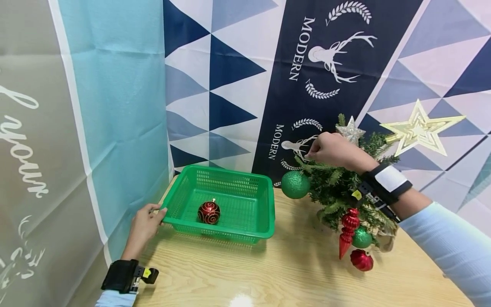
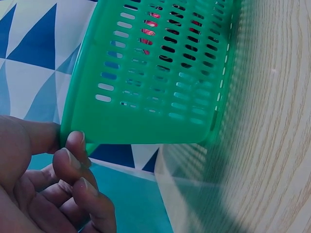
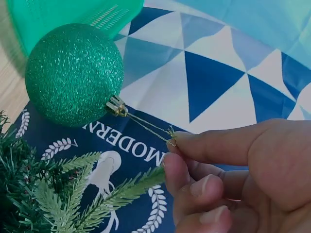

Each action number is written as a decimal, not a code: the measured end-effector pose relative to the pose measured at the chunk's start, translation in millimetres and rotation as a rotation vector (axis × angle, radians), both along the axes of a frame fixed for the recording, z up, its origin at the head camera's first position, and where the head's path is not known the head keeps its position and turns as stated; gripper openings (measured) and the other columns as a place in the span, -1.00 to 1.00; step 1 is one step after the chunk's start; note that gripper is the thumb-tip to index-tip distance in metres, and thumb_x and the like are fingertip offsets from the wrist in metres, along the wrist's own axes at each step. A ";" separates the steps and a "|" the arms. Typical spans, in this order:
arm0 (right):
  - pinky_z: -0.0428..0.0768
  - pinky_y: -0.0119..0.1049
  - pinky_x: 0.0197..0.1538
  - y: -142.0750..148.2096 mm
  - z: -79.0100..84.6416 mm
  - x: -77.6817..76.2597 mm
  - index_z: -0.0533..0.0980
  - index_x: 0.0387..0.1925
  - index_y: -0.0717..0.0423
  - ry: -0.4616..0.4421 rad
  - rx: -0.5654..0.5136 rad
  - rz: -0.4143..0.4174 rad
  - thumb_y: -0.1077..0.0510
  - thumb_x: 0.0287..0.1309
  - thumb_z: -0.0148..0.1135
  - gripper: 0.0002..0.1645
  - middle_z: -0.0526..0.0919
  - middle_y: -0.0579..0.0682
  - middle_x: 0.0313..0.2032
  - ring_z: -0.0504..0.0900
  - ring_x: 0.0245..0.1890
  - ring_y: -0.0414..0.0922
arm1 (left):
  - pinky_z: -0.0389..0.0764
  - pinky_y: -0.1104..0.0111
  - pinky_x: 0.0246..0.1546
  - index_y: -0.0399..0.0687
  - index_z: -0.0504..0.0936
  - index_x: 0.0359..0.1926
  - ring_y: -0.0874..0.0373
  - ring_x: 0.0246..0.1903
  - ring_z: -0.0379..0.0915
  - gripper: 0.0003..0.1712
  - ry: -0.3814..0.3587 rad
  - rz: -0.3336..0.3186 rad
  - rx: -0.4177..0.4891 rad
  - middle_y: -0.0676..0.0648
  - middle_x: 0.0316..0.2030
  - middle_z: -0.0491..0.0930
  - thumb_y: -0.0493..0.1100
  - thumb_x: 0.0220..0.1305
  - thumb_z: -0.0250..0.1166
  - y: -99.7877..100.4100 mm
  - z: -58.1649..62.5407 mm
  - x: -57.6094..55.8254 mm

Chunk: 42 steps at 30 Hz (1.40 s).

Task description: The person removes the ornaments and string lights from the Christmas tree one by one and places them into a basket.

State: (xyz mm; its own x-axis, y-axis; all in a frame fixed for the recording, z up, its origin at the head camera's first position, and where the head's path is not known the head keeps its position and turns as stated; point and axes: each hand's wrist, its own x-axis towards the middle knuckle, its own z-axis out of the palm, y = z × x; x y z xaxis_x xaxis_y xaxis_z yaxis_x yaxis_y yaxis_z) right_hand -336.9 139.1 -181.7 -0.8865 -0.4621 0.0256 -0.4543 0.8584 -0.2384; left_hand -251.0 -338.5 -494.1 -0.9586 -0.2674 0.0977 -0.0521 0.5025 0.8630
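Observation:
My right hand (image 1: 331, 150) pinches the gold string (image 3: 148, 127) of a glittery green Christmas ball (image 3: 73, 75) between thumb and forefinger. The ball hangs beside the left branches of a small Christmas tree (image 1: 333, 179), near a branch tip (image 3: 141, 187). With my left hand (image 1: 145, 224) I grip the near left corner of a green plastic basket (image 1: 218, 230), thumb and fingers on its rim (image 2: 73, 111). Inside the basket lies a dark red ball with gold swirls (image 1: 209, 212).
On the tree are a silver star (image 1: 350, 131), a large gold star (image 1: 420, 128), a long red ornament (image 1: 348, 230), another green ball (image 1: 362, 237) and a red ball (image 1: 362, 260). Patterned cloth (image 1: 230, 85) hangs behind the wooden table (image 1: 215, 273).

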 end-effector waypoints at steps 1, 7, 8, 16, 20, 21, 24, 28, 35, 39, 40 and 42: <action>0.33 -0.19 -0.39 -0.1 -1.0 1.6 0.77 -0.31 0.12 0.023 0.010 0.018 0.20 0.38 0.26 -0.79 0.53 -0.06 -0.57 0.26 -0.63 -0.17 | 0.47 0.18 -0.50 -0.18 0.35 0.45 -0.04 -0.38 0.59 -0.23 -0.014 -0.006 0.011 -0.21 -0.28 0.66 0.29 0.54 0.08 2.5 7.3 3.9; 0.38 -0.17 -0.34 -4.4 -6.3 11.1 0.76 -0.29 0.13 0.109 0.020 0.090 0.21 0.37 0.29 -0.83 0.59 -0.08 -0.57 0.37 -0.62 -0.17 | 0.47 0.22 -0.55 -0.16 0.38 0.43 0.03 -0.39 0.57 -0.22 0.038 -0.011 0.034 -0.12 -0.31 0.65 0.32 0.51 0.11 -6.0 -11.1 -4.5; 0.39 -0.17 -0.35 -5.3 -7.0 12.5 0.76 -0.27 0.13 0.109 0.015 0.087 0.20 0.37 0.30 -0.84 0.61 -0.08 -0.55 0.40 -0.61 -0.16 | 0.45 0.23 -0.53 -0.12 0.39 0.43 0.04 -0.41 0.57 -0.24 0.042 -0.003 0.029 -0.11 -0.31 0.65 0.32 0.50 0.11 -8.9 -19.0 -8.8; 0.39 -0.15 -0.31 -9.6 -13.7 22.5 0.75 -0.31 0.09 0.127 0.004 0.117 0.22 0.38 0.31 -0.85 0.63 -0.09 -0.58 0.45 -0.63 -0.14 | 0.43 0.19 -0.47 -0.08 0.33 0.47 0.13 -0.48 0.51 -0.22 0.016 0.008 0.008 -0.10 -0.27 0.64 0.33 0.51 0.04 -15.1 -37.4 -19.3; 0.40 -0.16 -0.31 -12.0 -18.4 25.0 0.76 -0.32 0.08 0.173 -0.001 0.166 0.24 0.34 0.35 -0.88 0.68 -0.13 -0.48 0.42 -0.62 -0.18 | 0.39 0.16 -0.51 -0.29 0.32 0.44 -0.06 -0.44 0.52 -0.28 -0.008 -0.020 0.161 -0.16 -0.32 0.62 0.16 0.57 0.14 3.9 8.1 5.4; 0.41 -0.16 -0.31 -12.5 -19.6 25.5 0.76 -0.32 0.07 0.182 0.002 0.174 0.24 0.33 0.36 -0.89 0.70 -0.13 -0.46 0.43 -0.62 -0.19 | 0.39 0.16 -0.52 -0.33 0.33 0.43 -0.12 -0.43 0.52 -0.30 -0.020 -0.021 0.201 -0.17 -0.33 0.62 0.12 0.57 0.18 8.5 19.6 10.8; 0.46 -0.17 -0.33 -13.8 -21.9 27.9 0.77 -0.31 0.06 0.194 0.005 0.177 0.24 0.33 0.36 -0.89 0.72 -0.12 -0.40 0.47 -0.59 -0.20 | 0.40 0.22 -0.51 -0.36 0.31 0.43 -0.13 -0.41 0.52 -0.37 -0.066 -0.023 0.235 -0.13 -0.34 0.61 0.00 0.60 0.16 16.7 40.4 18.9; 0.50 -0.17 -0.32 -13.8 -25.0 30.6 0.76 -0.29 0.04 0.192 0.005 0.167 0.23 0.34 0.35 -0.89 0.74 -0.09 -0.34 0.52 -0.56 -0.22 | 0.39 0.22 -0.50 -0.29 0.30 0.44 0.01 -0.51 0.42 -0.43 -0.103 -0.017 0.226 -0.16 -0.29 0.63 -0.06 0.61 0.14 20.6 48.1 20.9; 0.47 -0.20 -0.39 -14.8 -30.5 32.2 0.76 -0.28 0.02 0.193 0.003 0.169 0.22 0.31 0.38 -0.92 0.75 -0.10 -0.33 0.52 -0.57 -0.23 | 0.37 0.16 -0.48 -0.28 0.29 0.44 0.13 -0.59 0.26 -0.43 -0.095 -0.025 0.218 -0.19 -0.28 0.62 -0.06 0.62 0.13 20.7 45.7 19.9; 0.41 -0.21 -0.44 -15.9 -33.3 33.5 0.77 -0.27 0.03 0.186 -0.003 0.178 0.22 0.32 0.38 -0.92 0.73 -0.11 -0.37 0.46 -0.62 -0.22 | 0.37 0.16 -0.48 -0.27 0.30 0.44 0.14 -0.61 0.23 -0.45 -0.095 -0.022 0.217 -0.21 -0.28 0.62 -0.07 0.62 0.13 21.1 46.3 19.8; 0.38 -0.21 -0.45 -16.1 -33.8 33.9 0.76 -0.27 0.03 0.185 -0.006 0.182 0.22 0.32 0.38 -0.92 0.73 -0.12 -0.38 0.44 -0.63 -0.20 | 0.36 0.15 -0.48 -0.28 0.30 0.44 0.13 -0.61 0.23 -0.45 -0.096 -0.023 0.215 -0.20 -0.28 0.62 -0.07 0.62 0.12 21.3 46.6 20.0; 0.36 -0.21 -0.46 -16.4 -34.7 34.8 0.77 -0.28 0.03 0.185 -0.006 0.187 0.22 0.32 0.38 -0.92 0.71 -0.13 -0.39 0.43 -0.64 -0.20 | 0.36 0.15 -0.48 -0.28 0.29 0.44 0.13 -0.60 0.24 -0.45 -0.098 -0.025 0.213 -0.17 -0.28 0.61 -0.07 0.63 0.12 21.6 47.1 20.3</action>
